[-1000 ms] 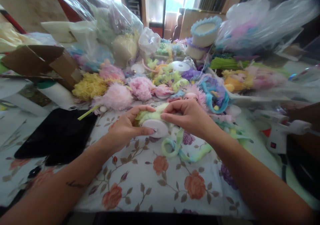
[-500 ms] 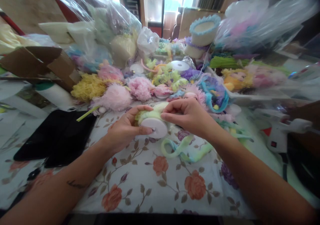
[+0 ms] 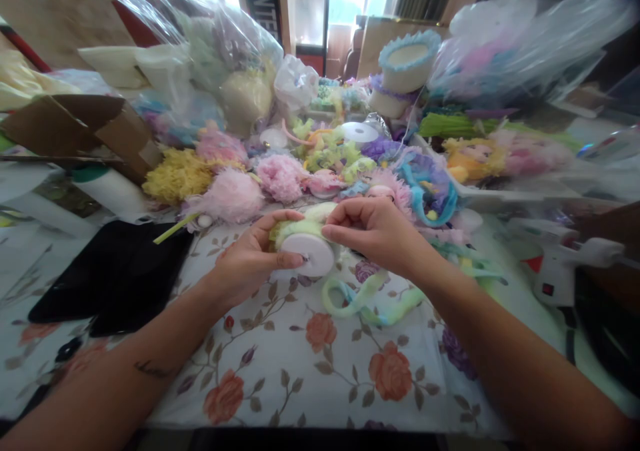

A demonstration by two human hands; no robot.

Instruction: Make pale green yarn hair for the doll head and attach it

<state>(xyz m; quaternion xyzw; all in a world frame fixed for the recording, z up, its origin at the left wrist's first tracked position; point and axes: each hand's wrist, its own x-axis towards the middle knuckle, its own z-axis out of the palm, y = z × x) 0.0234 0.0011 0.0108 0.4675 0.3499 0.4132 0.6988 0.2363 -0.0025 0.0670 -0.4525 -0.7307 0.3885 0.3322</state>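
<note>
A white round spool (image 3: 311,256) wound with pale yellow-green fluffy material (image 3: 300,227) is held up over the floral cloth. My left hand (image 3: 250,254) grips it from the left, thumb on the flat white face and fingers over the top. At the spool's upper right, my right hand (image 3: 375,231) has thumb and index finger pinched together against the pale material; what lies between the fingertips is too small to tell. A pale green and blue ribbon (image 3: 345,307) curls on the cloth below my right hand.
Pink fluffy pieces (image 3: 233,195) and yellow ones (image 3: 177,174) are piled behind my hands. Black flat objects (image 3: 110,271) lie at left, near a cardboard box (image 3: 75,127). A white glue gun (image 3: 560,271) stands at right. The floral tablecloth (image 3: 280,391) reaches the front edge.
The spool and my left hand have shifted very slightly left. Both hands keep the same grip, and the ribbon lies as before.
</note>
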